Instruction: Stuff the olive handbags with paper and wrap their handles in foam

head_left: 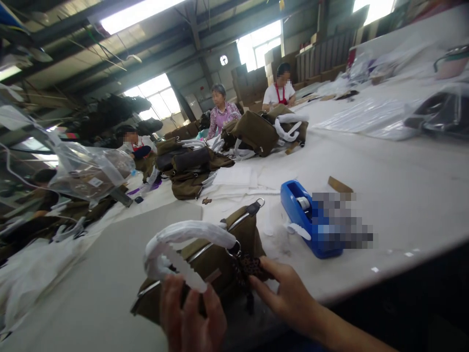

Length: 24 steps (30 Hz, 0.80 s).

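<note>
Nearest, our left hand [194, 313]: fingers curled up at the lower end of a white scalloped strip [186, 270]; whether it grips, we cannot tell. Our right hand [287, 288]: thumb and fingertip pinching a dark charm [251, 266]. Just beyond both, the olive bag [216, 261]: long axis slanting from near left to far right, wrapped handle [205, 231] arched above, right end nearer our right hand. Rightward, apart: blue tape dispenser [309, 218], narrowing that side. Counter [395, 195]: near edge under our right forearm; wider room leftward along the grey sheet [110, 264]. Farther: piled bags [190, 166].
</note>
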Available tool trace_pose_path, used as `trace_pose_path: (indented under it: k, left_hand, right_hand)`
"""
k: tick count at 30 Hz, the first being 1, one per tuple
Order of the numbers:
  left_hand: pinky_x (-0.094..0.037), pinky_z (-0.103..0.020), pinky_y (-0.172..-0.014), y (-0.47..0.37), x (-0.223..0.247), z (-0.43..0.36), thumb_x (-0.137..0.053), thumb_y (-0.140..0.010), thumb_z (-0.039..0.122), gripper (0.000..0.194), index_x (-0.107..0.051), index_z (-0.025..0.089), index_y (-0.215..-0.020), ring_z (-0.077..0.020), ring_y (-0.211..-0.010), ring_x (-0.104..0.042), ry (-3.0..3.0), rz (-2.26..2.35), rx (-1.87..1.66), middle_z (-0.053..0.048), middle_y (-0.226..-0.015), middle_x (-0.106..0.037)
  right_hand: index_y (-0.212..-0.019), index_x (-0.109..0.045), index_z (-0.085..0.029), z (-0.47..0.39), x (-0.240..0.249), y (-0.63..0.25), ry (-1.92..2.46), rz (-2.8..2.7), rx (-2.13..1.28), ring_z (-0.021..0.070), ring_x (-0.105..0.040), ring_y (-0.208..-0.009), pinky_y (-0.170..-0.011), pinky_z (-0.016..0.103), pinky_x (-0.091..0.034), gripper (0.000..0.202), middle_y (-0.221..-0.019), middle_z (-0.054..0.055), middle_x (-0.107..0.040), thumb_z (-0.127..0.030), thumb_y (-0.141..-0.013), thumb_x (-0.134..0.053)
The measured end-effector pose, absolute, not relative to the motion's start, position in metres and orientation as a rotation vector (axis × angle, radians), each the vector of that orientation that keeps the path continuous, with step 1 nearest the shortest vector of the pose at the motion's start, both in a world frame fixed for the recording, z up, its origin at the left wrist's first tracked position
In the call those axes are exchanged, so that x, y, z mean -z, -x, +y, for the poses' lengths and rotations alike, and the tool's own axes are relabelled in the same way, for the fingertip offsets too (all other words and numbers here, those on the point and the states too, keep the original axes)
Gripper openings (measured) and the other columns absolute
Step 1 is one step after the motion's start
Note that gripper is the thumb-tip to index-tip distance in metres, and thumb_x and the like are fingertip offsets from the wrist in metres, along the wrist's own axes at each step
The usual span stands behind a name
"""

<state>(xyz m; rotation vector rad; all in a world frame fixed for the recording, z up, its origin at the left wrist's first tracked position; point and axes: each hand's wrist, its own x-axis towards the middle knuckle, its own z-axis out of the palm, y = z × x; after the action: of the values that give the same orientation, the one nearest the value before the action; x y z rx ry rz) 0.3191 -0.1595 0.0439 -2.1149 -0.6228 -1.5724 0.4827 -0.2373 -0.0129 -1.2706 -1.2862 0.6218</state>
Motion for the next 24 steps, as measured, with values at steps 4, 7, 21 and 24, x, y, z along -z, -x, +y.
trace_pose_path:
  k: [4,7,21,24]
  left_hand:
    - [-0.053,-0.031,-0.103,-0.323,-0.027,-0.163,-0.062,-0.09,0.002,0.046,-0.063,0.013,-0.134,-0.0223,-0.119,-0.066,2.673,-0.491,1.295,-0.012,-0.129,-0.07]
    - [-0.049,-0.032,-0.107,-0.325,-0.029,-0.156,-0.06,-0.094,0.006,0.033,-0.068,0.014,-0.125,-0.0218,-0.122,-0.063,2.751,-0.591,1.261,-0.012,-0.128,-0.069]
    - [-0.05,-0.028,-0.103,-0.322,-0.026,-0.147,-0.06,-0.094,0.005,0.03,-0.07,0.018,-0.119,-0.0176,-0.116,-0.066,2.766,-0.604,1.436,-0.007,-0.121,-0.073]
    - [-0.052,-0.028,-0.101,-0.321,-0.028,-0.145,-0.061,-0.095,0.006,0.03,-0.07,0.02,-0.119,-0.0173,-0.114,-0.068,2.78,-0.62,1.444,-0.006,-0.12,-0.073]
  right_hand:
    - [-0.085,-0.063,-0.018,-0.239,0.015,-0.487,1.242,-1.39,-0.658,0.0155,-0.06,-0.071,-0.065,0.025,-0.045,0.015,-0.078,0.001,-0.066,-0.029,-0.096,-0.061]
    - [-0.09,-0.069,-0.02,-0.241,0.022,-0.51,1.295,-1.491,-0.588,0.0163,-0.066,-0.076,-0.068,0.025,-0.048,0.013,-0.083,0.002,-0.07,-0.031,-0.096,-0.064]
    - [-0.084,-0.078,-0.02,-0.18,0.031,-0.559,2.196,-1.604,-0.037,0.0185,-0.064,-0.083,-0.062,0.028,-0.036,0.017,-0.093,0.007,-0.069,-0.017,-0.092,-0.063]
    - [-0.083,-0.077,-0.021,-0.183,0.035,-0.558,2.17,-1.588,0.023,0.0162,-0.061,-0.078,-0.059,0.029,-0.032,0.022,-0.094,0.006,-0.069,-0.02,-0.095,-0.058]
